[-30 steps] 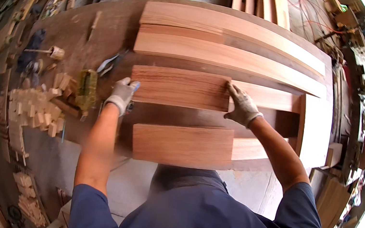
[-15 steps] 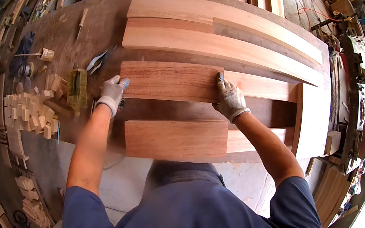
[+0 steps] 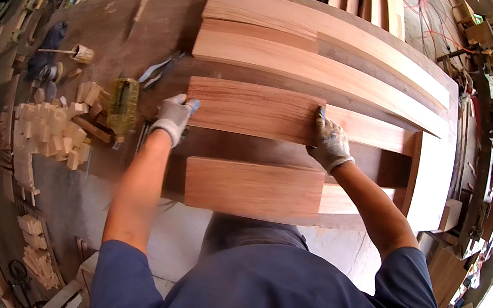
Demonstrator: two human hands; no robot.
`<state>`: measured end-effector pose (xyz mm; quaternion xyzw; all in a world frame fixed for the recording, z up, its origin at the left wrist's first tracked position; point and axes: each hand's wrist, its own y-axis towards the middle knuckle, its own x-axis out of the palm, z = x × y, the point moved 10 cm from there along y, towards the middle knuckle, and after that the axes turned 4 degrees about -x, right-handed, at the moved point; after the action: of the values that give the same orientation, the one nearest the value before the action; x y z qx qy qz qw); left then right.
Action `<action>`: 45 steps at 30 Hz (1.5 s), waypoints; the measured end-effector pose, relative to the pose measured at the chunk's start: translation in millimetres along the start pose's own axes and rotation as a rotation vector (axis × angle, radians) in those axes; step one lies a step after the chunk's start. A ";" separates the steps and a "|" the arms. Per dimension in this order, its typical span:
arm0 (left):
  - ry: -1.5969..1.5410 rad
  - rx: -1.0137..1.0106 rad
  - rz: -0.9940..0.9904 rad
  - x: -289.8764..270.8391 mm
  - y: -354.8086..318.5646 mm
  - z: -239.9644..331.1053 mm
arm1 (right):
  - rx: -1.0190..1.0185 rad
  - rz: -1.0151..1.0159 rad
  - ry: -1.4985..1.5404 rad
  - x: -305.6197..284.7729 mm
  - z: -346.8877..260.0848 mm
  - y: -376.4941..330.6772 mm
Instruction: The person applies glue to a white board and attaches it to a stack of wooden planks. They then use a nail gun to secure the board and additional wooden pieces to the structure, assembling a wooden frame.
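Observation:
A short, wide reddish wooden board (image 3: 254, 112) lies across the middle of the worktable, gripped at both ends. My left hand (image 3: 175, 116), in a pale work glove, closes on its left end. On the right end my gloved right hand (image 3: 331, 144) has its thumb on the top face and its fingers at the near edge. A narrower wooden strip (image 3: 376, 130) runs rightward from that end to an upright-edged crosspiece (image 3: 412, 177). Nearer to me lies a similar short board (image 3: 252, 189), apart from the held one, with another strip (image 3: 344, 201) at its right.
Two long boards (image 3: 333, 75) stretch along the far side of the brown worktable (image 3: 102, 20). At left are a pile of small wood blocks (image 3: 49, 129), a yellow transparent container (image 3: 124, 105), a cup with a stick (image 3: 83, 54) and a plier-like tool (image 3: 154, 70). Crowded shelving (image 3: 491, 131) stands at right.
The whole view has shifted and turned slightly, so the boards and table appear farther right and more level. Both hands keep their hold on the board's ends.

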<state>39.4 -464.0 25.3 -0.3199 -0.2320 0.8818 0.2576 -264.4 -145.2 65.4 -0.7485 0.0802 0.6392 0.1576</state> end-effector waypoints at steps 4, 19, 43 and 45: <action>0.206 0.091 0.004 2.3 0.4 14.2 | 0.022 -0.032 0.016 10.3 8.0 5.8; 0.550 0.511 0.516 -71.8 -123.0 -7.2 | 0.207 -0.188 0.100 -27.4 16.7 -23.0; 0.776 1.006 0.236 124.7 -325.1 122.6 | 0.225 -0.076 1.653 -74.9 -107.7 -106.4; 0.583 1.017 0.177 152.3 -328.7 150.9 | 0.447 -0.077 2.013 -60.2 -113.3 -105.5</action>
<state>-64.2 -159.3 250.0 -0.4032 0.3277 0.7761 0.3573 -135.2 -89.6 153.7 -0.8926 0.2679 -0.3186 0.1733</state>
